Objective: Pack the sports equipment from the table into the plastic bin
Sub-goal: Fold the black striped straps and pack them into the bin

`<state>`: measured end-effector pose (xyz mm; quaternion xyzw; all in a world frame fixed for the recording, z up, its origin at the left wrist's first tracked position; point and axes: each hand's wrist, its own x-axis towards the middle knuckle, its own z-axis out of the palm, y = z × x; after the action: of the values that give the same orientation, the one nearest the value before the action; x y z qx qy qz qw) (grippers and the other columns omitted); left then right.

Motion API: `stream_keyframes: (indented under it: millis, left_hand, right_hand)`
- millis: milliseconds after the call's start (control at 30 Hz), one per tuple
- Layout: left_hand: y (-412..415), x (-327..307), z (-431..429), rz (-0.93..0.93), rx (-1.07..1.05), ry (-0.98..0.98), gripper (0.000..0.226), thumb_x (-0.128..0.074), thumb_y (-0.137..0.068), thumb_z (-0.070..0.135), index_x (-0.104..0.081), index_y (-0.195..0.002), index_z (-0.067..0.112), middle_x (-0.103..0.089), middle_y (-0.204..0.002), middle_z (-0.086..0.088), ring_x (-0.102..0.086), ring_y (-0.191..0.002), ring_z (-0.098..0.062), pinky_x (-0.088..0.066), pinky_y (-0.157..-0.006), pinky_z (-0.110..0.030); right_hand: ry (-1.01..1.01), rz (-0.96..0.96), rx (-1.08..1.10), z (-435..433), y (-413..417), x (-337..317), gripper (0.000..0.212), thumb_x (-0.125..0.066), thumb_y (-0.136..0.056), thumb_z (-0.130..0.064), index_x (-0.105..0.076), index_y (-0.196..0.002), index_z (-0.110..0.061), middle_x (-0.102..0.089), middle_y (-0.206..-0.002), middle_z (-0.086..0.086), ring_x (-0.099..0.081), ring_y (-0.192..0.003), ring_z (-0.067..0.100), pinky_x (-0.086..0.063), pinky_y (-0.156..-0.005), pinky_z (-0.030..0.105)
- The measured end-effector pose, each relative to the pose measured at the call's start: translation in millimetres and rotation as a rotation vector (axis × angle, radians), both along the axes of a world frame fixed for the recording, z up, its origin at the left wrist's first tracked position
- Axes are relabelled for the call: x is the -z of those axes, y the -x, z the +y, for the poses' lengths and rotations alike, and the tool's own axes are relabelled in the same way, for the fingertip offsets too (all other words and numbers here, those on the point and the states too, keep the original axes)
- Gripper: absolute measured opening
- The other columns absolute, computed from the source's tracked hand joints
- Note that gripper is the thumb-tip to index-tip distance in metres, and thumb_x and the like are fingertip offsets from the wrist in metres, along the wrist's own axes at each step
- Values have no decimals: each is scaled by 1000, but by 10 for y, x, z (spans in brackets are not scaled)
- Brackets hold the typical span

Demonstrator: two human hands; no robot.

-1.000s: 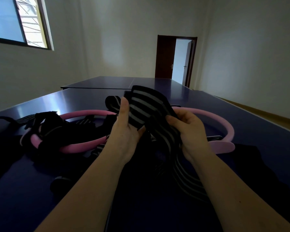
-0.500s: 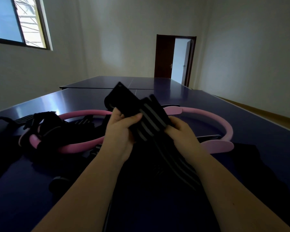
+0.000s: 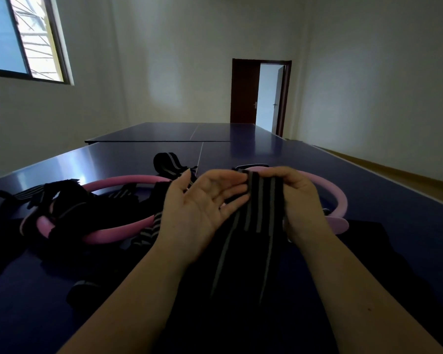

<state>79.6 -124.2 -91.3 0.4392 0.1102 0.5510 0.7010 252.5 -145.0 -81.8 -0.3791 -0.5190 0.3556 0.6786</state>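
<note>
At the frame's centre, above the dark blue tabletop (image 3: 368, 190), the right hand (image 3: 299, 200) grips the top of a black elastic strap with grey stripes (image 3: 261, 208) in curled fingers (image 3: 279, 175), while the left hand (image 3: 200, 208) lies palm-up, its loosely straight fingers (image 3: 230, 182) touching the strap's left edge.

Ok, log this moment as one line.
left hand: touches strap | right hand: holds strap | rings: on table

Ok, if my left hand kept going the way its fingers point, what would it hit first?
The striped band, most likely: the left hand lies open, fingers aimed rightward, tips at the band's edge. The right hand grips that band just beyond, though depth is unclear.
</note>
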Motion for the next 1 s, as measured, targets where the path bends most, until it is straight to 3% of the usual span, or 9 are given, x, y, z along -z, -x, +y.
stream_keyframes:
  millis: [67,133,233,333,433,500,633,733,1000]
  left_hand:
    - [0,20,14,97,-146,-107,33,-51,-84,38,-72,-80,14,-67,-87,-8,-59,-80,-19,-51,-74,-31]
    - [16,30,76,270,-269,-163,13,-66,-79,36,-68,-81,23,-61,-82,0,-55,-79,-17,-45,-76,-34]
    - [12,45,21,453,-162,-118,25,-63,-91,41,-65,-103,18,-63,-108,-10,-67,-95,-16,-55,-82,-28]
    - [12,51,14,509,-240,-54,25,-38,-106,20,-62,-101,22,-66,-103,-1,-67,-88,-7,-55,-78,-20]
    - [5,-25,-13,483,-268,40,35,-35,-107,26,-64,-120,12,-69,-122,-13,-70,-92,-18,-56,-79,-32]
    - [-4,-67,-79,415,-188,69,45,-36,-103,43,-70,-112,14,-74,-112,-9,-73,-94,-22,-54,-79,-38]
    - [39,-59,-210,406,-383,-163,17,-56,-97,22,-70,-96,12,-73,-102,-5,-68,-93,-20,-58,-81,-34]
    - [72,-29,-87,442,-623,-248,11,-61,-95,29,-70,-94,24,-63,-114,-1,-64,-100,-12,-55,-90,-31]
    - [92,-24,-35,528,-767,-215,12,-43,-105,23,-55,-103,21,-61,-87,4,-57,-75,-5,-47,-63,-19]
  right_hand:
    - [-14,56,-15,-44,7,-34,30,-57,-91,3,-74,-96,-22,-74,-97,1,-71,-86,16,-61,-73,35]
    - [-34,13,-10,-60,14,-47,29,-58,-92,-1,-73,-100,-25,-72,-101,1,-70,-84,14,-62,-71,31]
    - [-66,-136,-3,-71,63,-18,23,-56,-93,-1,-68,-97,-20,-72,-90,-6,-69,-80,5,-56,-64,17]
    - [-94,-180,28,-65,135,40,33,-50,-95,6,-66,-95,-22,-69,-87,-7,-66,-76,-7,-50,-66,9]
    - [-176,-292,152,1,156,125,32,-56,-92,5,-73,-104,-19,-72,-106,-1,-66,-103,6,-51,-91,23]
    - [-189,-324,183,36,152,166,32,-57,-92,4,-73,-107,-19,-71,-112,-1,-64,-110,12,-51,-98,31]
    - [-55,-226,52,17,153,119,20,-55,-98,-12,-70,-107,-19,-73,-106,0,-68,-96,7,-54,-79,16]
    - [87,-186,16,-9,191,81,21,-52,-101,-23,-72,-103,-17,-74,-96,1,-69,-81,5,-53,-61,17]
    - [281,-258,-204,-32,322,102,36,-47,-96,-56,-69,-113,-35,-73,-111,-14,-65,-110,9,-42,-106,37]
